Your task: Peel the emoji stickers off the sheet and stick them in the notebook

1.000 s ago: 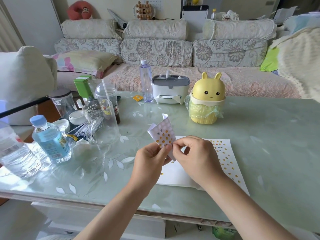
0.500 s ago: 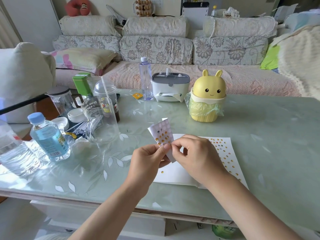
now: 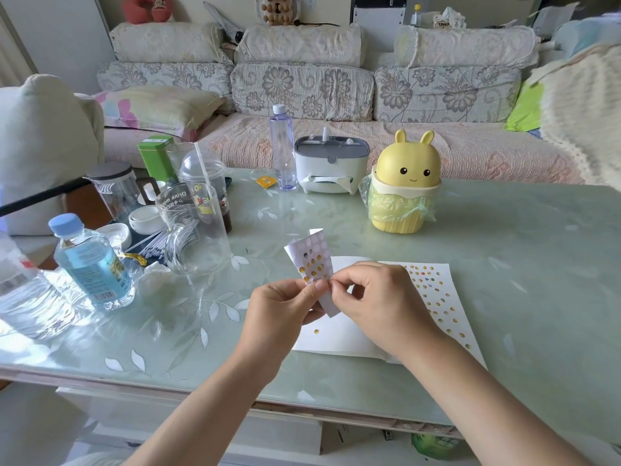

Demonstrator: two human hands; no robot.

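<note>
A small white sticker sheet (image 3: 311, 257), bent and partly emptied, is held upright above the table; yellow emoji stickers remain in its lower rows. My left hand (image 3: 280, 306) grips its lower left edge. My right hand (image 3: 379, 301) pinches at the sheet's right edge with thumb and forefinger; any sticker between them is hidden. Beneath the hands lies the open notebook (image 3: 336, 338): its right page is dotted with several yellow stickers (image 3: 433, 294), its left page bears a single one (image 3: 316, 330).
A yellow bunny-shaped bin (image 3: 405, 186) and a white tissue box (image 3: 331, 164) stand behind. At the left crowd a glass mug (image 3: 193, 230), water bottles (image 3: 90, 264), a domed cup (image 3: 205, 193) and a green tin (image 3: 156, 156). A sofa runs behind the glass table (image 3: 521, 264).
The sheet has dropped slightly and both hands stay at its lower edge; my right fingers keep working at the same spot. Little else differs.
</note>
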